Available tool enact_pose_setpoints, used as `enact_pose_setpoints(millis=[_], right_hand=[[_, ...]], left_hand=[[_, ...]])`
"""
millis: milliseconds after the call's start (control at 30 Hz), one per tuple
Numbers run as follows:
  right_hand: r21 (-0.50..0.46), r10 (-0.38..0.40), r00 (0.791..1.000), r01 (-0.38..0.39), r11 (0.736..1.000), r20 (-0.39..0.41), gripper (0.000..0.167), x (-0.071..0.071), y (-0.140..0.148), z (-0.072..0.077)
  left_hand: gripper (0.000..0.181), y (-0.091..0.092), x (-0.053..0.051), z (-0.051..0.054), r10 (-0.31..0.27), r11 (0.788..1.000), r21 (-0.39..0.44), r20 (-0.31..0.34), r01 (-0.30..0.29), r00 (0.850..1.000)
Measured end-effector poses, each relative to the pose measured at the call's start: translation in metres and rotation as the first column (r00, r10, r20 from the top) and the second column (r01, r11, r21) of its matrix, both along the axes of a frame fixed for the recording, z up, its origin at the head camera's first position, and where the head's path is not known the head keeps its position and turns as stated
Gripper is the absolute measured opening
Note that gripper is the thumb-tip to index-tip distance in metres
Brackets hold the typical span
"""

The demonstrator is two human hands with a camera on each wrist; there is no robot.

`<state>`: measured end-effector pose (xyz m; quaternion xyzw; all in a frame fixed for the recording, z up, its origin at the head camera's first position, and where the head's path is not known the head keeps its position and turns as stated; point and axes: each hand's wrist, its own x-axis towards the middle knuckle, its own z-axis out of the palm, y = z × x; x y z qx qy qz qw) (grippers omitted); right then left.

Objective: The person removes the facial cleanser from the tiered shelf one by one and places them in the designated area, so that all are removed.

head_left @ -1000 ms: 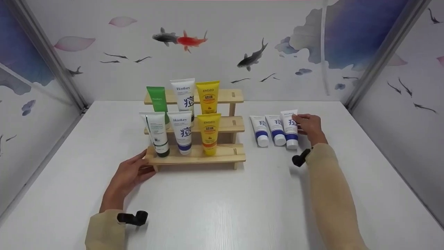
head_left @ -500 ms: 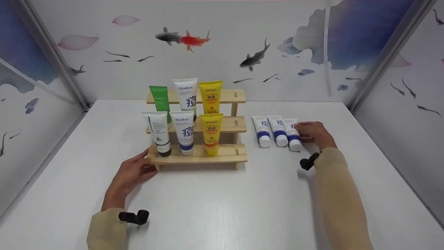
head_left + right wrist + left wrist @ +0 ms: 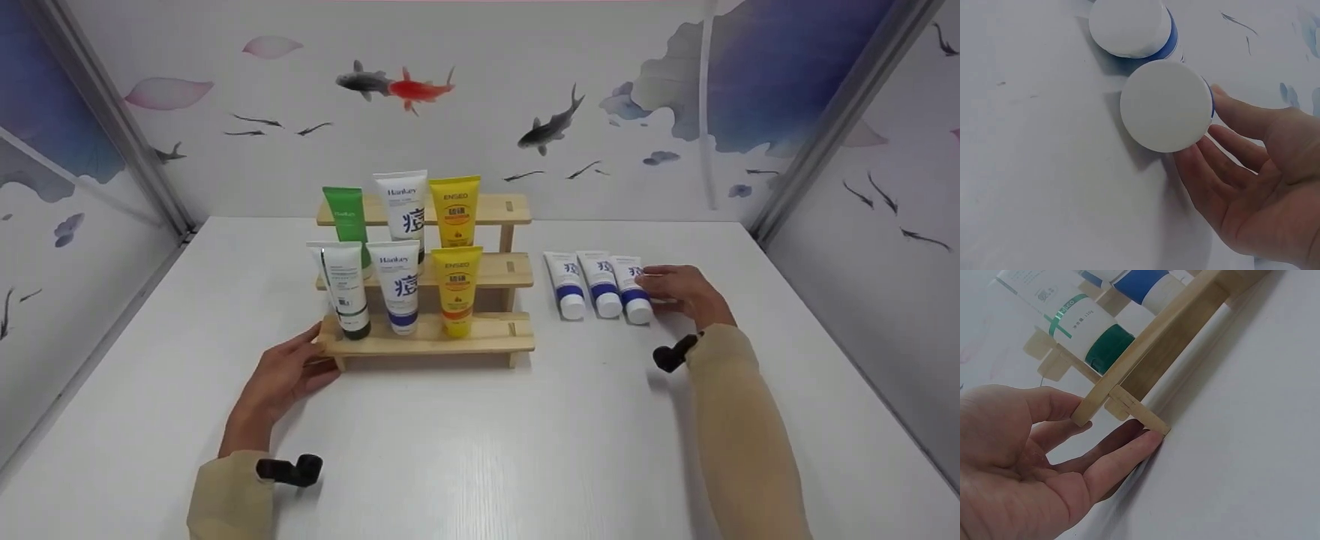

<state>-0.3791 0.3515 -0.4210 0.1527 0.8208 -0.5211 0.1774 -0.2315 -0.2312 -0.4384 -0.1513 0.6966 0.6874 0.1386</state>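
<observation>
A three-tier wooden rack (image 3: 420, 344) carries upright tubes: a green one (image 3: 346, 214), white ones (image 3: 395, 281) and yellow ones (image 3: 456, 289). My left hand (image 3: 281, 379) grips the left end of its lowest tier; in the left wrist view the thumb of the hand (image 3: 1044, 455) lies at the board's edge (image 3: 1092, 408), with fingertips at the leg. Right of the rack, three white tubes with blue bands lie side by side, caps toward me. My right hand (image 3: 686, 291) holds the rightmost tube (image 3: 632, 291); in the right wrist view, thumb and fingers of the hand (image 3: 1264, 174) flank its white cap (image 3: 1166, 106).
The other two lying tubes (image 3: 565, 286) (image 3: 600, 285) are just left of the held one. A white table (image 3: 465, 450) lies under everything. Behind it stands a wall (image 3: 480, 127) printed with fish, and side panels rise at left and right.
The rightmost tube has come down from a slightly raised position to lie beside the other two. My right hand has moved right and toward me. My left hand stays on the rack.
</observation>
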Motion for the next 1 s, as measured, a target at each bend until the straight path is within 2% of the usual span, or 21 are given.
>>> enact_pose_setpoints(millis=[100, 167, 267, 333, 433, 500, 633, 867, 1000], right_hand=[[0.031, -0.015, 1.000, 0.015, 0.999, -0.006, 0.074, -0.002, -0.004, 0.004], [0.090, -0.011, 1.000, 0.013, 0.996, -0.017, 0.074, -0.004, -0.006, 0.010], [0.155, 0.002, 0.997, 0.010, 0.988, -0.080, 0.071, -0.004, -0.016, 0.028], [0.165, 0.018, 0.988, 0.008, 0.986, -0.154, 0.069, -0.003, -0.025, 0.044], [0.126, 0.034, 0.958, 0.003, 0.992, -0.286, 0.064, 0.003, -0.043, 0.069], [0.097, 0.041, 0.930, -0.006, 0.995, -0.364, 0.062, 0.007, -0.055, 0.084], [0.032, 0.053, 0.878, -0.043, 0.999, -0.475, 0.059, 0.017, -0.080, 0.108], [-0.074, 0.090, 0.805, -0.164, 0.984, -0.586, 0.054, 0.031, -0.122, 0.128], [-0.086, 0.139, 0.769, -0.245, 0.966, -0.624, 0.052, 0.041, -0.142, 0.136]], left_hand=[[0.057, 0.001, -0.001, 0.000, 0.000, 1.000, -0.001, 0.001, 0.000, 1.000], [0.057, 0.002, 0.000, 0.000, -0.004, 1.000, -0.003, 0.003, 0.004, 1.000], [0.057, 0.003, 0.001, 0.000, -0.012, 1.000, -0.011, -0.001, 0.012, 1.000], [0.057, 0.003, 0.002, 0.000, -0.014, 1.000, -0.012, -0.005, 0.014, 1.000], [0.057, 0.002, 0.002, 0.001, -0.013, 1.000, -0.017, -0.011, 0.013, 1.000], [0.057, 0.001, 0.002, 0.001, -0.011, 1.000, -0.019, -0.011, 0.011, 1.000], [0.056, 0.001, 0.001, 0.002, -0.007, 1.000, -0.010, -0.015, 0.007, 1.000], [0.055, 0.000, 0.002, 0.001, -0.007, 1.000, -0.011, -0.018, 0.007, 1.000], [0.055, -0.001, 0.002, 0.001, -0.008, 1.000, -0.005, -0.016, 0.008, 1.000]])
